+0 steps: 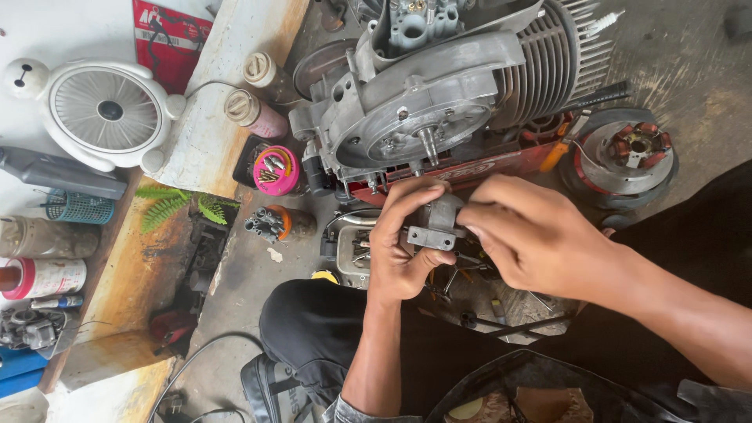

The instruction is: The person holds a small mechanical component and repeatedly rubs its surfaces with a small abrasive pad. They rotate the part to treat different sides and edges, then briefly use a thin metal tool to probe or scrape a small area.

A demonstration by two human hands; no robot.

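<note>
Head view shows both hands gripping a small grey metal part point(435, 223) just below the engine point(439, 86). Left hand point(399, 243) pinches it from the left, fingers curled around it; right hand point(533, 235) clasps its right end. A pink tin of bits point(276, 171) stands nearby on the floor.

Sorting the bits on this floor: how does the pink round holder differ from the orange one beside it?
The pink round bit holder faces the camera, showing silvery tips inside its ring; the orange bit holder lies on its side, its dark bits pointing left. The pink one looks wider and sits nearer the grey finned engine; the orange one lies lower in the frame. Both hold clustered tool bits.
</note>
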